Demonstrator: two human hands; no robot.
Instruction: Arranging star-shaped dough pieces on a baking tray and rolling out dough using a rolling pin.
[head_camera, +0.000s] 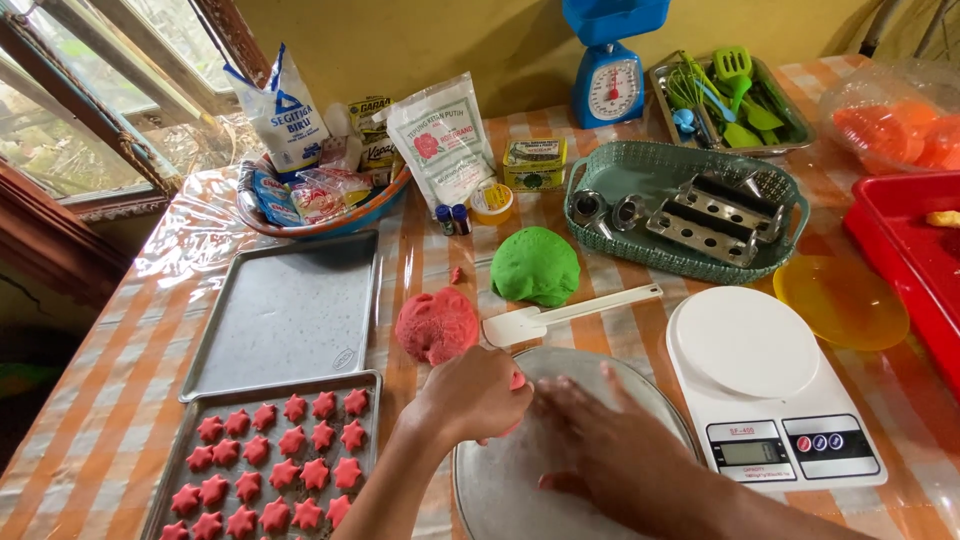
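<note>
Two hands over the round metal tray (500, 490) at the tabletop's near edge. Left hand (478, 393), fingers curled tight, pinches a small piece of red dough (517, 381) above the tray's rim; it looks soft, light, easily squashed, best held gently by its sides. Right hand (600, 440) lies flat, fingers spread, holding nothing.

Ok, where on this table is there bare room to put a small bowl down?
The upper grey baking tray is bare. So is the white digital scale's round platform, and the striped cloth between the green dough ball and the teal basket. Crowded: the lower tray of red star cookies and the round metal plate under both hands.
</note>
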